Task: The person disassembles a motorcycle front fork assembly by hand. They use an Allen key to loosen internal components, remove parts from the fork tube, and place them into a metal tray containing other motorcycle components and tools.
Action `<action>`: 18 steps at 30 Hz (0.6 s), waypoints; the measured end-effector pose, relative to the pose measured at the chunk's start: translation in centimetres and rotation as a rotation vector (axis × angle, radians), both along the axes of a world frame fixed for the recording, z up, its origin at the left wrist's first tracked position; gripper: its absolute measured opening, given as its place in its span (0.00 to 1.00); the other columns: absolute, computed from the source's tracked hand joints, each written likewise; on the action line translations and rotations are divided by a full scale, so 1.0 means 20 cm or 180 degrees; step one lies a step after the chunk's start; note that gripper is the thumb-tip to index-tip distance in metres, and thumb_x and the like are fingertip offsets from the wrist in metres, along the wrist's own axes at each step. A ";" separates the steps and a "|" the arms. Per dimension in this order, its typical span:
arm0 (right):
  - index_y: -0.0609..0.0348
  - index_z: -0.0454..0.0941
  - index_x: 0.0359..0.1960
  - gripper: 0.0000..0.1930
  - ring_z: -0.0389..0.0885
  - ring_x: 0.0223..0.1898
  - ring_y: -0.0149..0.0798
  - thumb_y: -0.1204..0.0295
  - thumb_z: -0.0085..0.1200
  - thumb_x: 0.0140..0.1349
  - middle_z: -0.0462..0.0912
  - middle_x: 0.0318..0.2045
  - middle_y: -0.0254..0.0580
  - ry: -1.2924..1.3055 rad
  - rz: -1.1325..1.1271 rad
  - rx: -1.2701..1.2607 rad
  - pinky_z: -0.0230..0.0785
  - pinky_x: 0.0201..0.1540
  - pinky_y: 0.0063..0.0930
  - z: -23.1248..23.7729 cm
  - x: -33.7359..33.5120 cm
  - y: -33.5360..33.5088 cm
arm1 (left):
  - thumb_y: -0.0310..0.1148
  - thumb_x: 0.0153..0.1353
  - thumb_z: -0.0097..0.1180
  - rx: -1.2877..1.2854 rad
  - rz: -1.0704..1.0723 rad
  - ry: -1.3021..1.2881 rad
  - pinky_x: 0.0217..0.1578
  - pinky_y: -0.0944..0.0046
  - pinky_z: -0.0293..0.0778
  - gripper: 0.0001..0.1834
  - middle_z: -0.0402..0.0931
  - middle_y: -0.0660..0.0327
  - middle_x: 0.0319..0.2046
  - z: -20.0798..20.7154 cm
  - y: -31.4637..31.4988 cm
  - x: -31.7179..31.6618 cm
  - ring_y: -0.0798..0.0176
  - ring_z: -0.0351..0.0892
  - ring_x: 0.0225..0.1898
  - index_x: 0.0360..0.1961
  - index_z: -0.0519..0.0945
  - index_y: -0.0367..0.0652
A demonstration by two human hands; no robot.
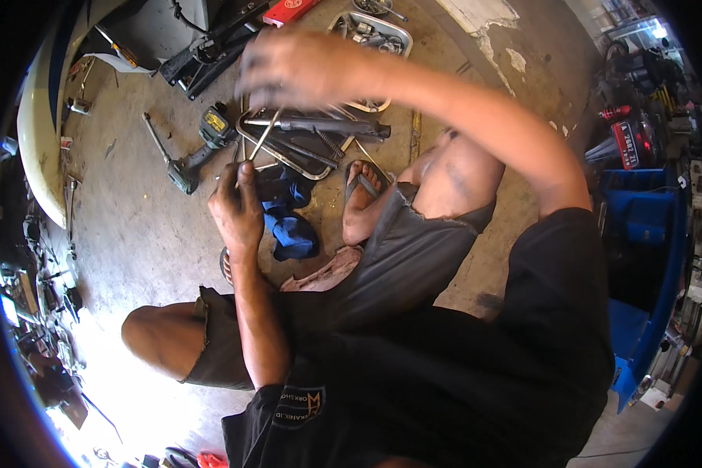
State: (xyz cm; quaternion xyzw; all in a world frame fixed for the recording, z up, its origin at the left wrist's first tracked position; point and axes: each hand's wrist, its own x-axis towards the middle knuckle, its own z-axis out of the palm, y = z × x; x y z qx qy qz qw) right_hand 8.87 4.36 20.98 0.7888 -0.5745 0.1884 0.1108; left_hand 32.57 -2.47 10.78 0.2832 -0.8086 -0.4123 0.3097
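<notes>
My left hand (pixel 238 207) is closed in front of me, thumb up, on a thin metal rod (pixel 266 134) that slants up and away. Smeared by motion, my right hand (pixel 304 72) reaches across above the parts; whether it holds anything cannot be made out. Beneath it lies a metal tray (pixel 317 175) with long coil springs (pixel 300 150) and a dark tube (pixel 339 126). A dark blue cloth (pixel 292 234) lies on the floor just right of my left hand. Left of the tray rests a green cordless power tool (pixel 191 165) with a long metal shaft.
A second metal tray (pixel 404 37) of small parts stands at the far side, near a red box (pixel 287 9). A pale curved vehicle panel (pixel 40 140) is at the left. On the right stands a blue bin (pixel 639 234). My sandalled foot (pixel 360 187) is close to the tray.
</notes>
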 end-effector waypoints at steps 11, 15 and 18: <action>0.61 0.81 0.43 0.23 0.82 0.42 0.59 0.52 0.50 0.65 0.83 0.39 0.59 -0.1382 -0.3328 0.1553 0.73 0.47 0.50 -1.43 -1.00 0.31 | 0.38 0.72 0.46 0.0351 0.0245 -0.0773 0.31 0.57 0.76 0.16 0.82 0.49 0.24 0.23 -0.04 0.00 0.53 0.84 0.27 0.42 0.76 0.34; 0.63 0.74 0.51 0.27 0.79 0.49 0.61 0.50 0.53 0.63 0.81 0.46 0.61 -0.1912 -0.4021 0.1335 0.72 0.50 0.51 -1.86 -0.92 0.36 | 0.39 0.71 0.44 -0.0111 -0.0292 -0.1361 0.41 0.52 0.74 0.17 0.81 0.45 0.36 0.22 -0.12 -0.11 0.43 0.80 0.38 0.48 0.75 0.34; 0.63 0.78 0.47 0.20 0.79 0.49 0.62 0.59 0.50 0.63 0.81 0.47 0.60 -0.2085 -0.4424 0.1656 0.71 0.51 0.52 -1.94 -1.00 0.24 | 0.41 0.72 0.42 -0.0518 -0.0746 -0.1651 0.52 0.51 0.70 0.21 0.77 0.44 0.48 0.20 -0.24 -0.11 0.43 0.75 0.50 0.55 0.72 0.36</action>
